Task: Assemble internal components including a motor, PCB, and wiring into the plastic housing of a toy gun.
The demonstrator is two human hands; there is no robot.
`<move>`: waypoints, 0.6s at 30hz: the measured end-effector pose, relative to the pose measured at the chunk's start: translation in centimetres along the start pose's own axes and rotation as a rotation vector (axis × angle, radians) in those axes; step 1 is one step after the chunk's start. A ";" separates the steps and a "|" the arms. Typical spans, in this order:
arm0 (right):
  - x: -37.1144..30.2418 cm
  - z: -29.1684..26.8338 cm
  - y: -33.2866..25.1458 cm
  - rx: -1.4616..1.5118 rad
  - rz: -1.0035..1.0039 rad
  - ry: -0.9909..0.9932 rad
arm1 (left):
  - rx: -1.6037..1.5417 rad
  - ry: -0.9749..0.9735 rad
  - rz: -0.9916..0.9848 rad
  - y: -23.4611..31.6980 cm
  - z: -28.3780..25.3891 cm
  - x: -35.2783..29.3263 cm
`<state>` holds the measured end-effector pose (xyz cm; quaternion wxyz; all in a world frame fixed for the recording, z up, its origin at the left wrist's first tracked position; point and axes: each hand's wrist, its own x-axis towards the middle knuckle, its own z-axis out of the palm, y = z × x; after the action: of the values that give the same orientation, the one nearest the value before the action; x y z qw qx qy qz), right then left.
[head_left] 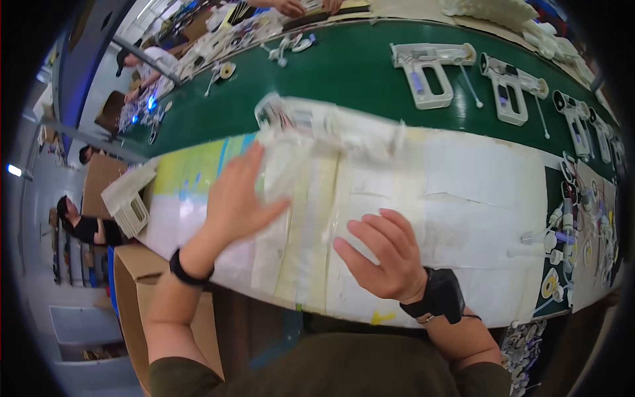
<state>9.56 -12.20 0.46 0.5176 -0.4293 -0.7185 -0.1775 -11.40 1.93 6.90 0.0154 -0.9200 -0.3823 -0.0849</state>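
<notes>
Both hands (304, 225) flank a blurred white housing (331, 129) lying crosswise.

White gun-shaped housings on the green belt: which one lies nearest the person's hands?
The leftmost housing, at the belt's middle, lies nearest the right hand. The others sit farther right toward the picture's rim.

One view only, from a fisheye camera worn on the person's head, looking steeply down and forward over the desk (463, 192). It sits close: the person's chest fills the lower edge, and both forearms enter from below, the left hand (235, 198) and right hand (383, 255) near the middle of the picture. The lens bends the desk's edges into arcs and darkens the corners. Toward the top the green belt (350, 73) runs across, and the far-left rim takes in other workers and the floor.
</notes>
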 end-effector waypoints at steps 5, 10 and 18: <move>-0.7 0.0 1.7 0.083 0.130 -0.189 | -0.150 0.021 -0.245 -1.7 4.9 16.7; -1.7 1.0 3.0 0.090 0.189 -0.250 | -0.051 -0.038 -0.268 -2.7 12.1 23.8; -0.8 2.2 3.5 0.155 0.308 -0.400 | -0.055 0.159 -0.318 -17.4 7.1 18.8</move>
<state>11.15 -9.00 -1.82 0.4174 -0.5194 -0.7441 0.0474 -9.63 28.02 2.43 0.0069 -0.8384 -0.5181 -0.1691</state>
